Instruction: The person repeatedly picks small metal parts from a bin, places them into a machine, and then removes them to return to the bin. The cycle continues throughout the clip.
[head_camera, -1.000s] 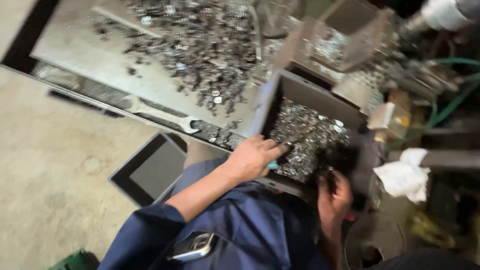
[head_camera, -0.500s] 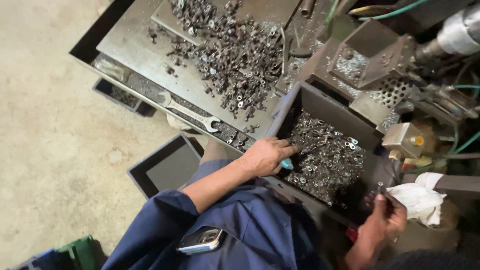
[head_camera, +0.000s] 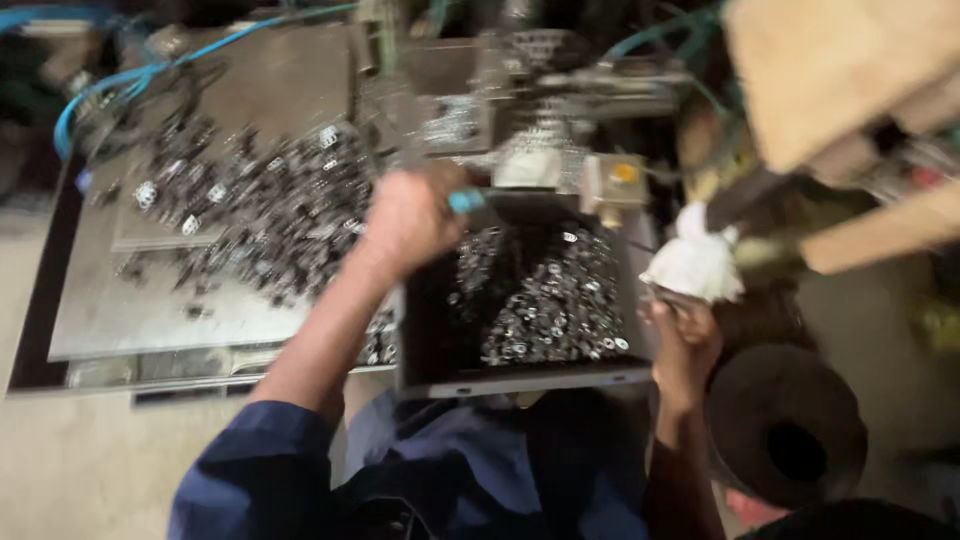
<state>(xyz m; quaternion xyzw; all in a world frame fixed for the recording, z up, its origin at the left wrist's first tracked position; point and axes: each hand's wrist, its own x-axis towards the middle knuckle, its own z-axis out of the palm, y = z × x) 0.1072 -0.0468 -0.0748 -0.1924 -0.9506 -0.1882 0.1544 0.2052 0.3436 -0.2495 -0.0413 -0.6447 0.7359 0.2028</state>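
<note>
1. Bench (head_camera: 130, 320): a flat grey metal sheet on the left of the view, lying over a darker frame. Its near and left areas are bare; its far right area carries loose parts.
2. Machine (head_camera: 540, 90): grey metal blocks and brackets along the far edge, blurred by motion. Blue hoses (head_camera: 120, 85) run across the upper left corner.
3. Wooden structure (head_camera: 850, 90): pale boards at the upper right, directly above a white cloth.
4. Bin (head_camera: 520, 378): a dark rectangular metal box at centre, just right of the bench and in front of the machine. Its near rim faces the person, whose blue sleeve (head_camera: 260, 470) shows below it.
5. Round black part (head_camera: 785, 435): a dark disc with a central hole, at the lower right, near the bin's right wall.
6. Scattered parts (head_camera: 270, 210): small shiny metal pieces spread over the far right area of the bench.
7. Metal rings (head_camera: 550, 300): a heap of small bright pieces inside the bin, towards its right and far side.
8. White cloth (head_camera: 695, 265): a crumpled rag just above the bin's right wall.
9. Left hand (head_camera: 410, 215): raised over the bin's far left corner, fingers closed on a small blue object (head_camera: 466, 201); its kind cannot be told.
10. Right hand (head_camera: 680, 335): at the bin's right wall, just below the cloth. Blur prevents telling whether it grips the wall.
</note>
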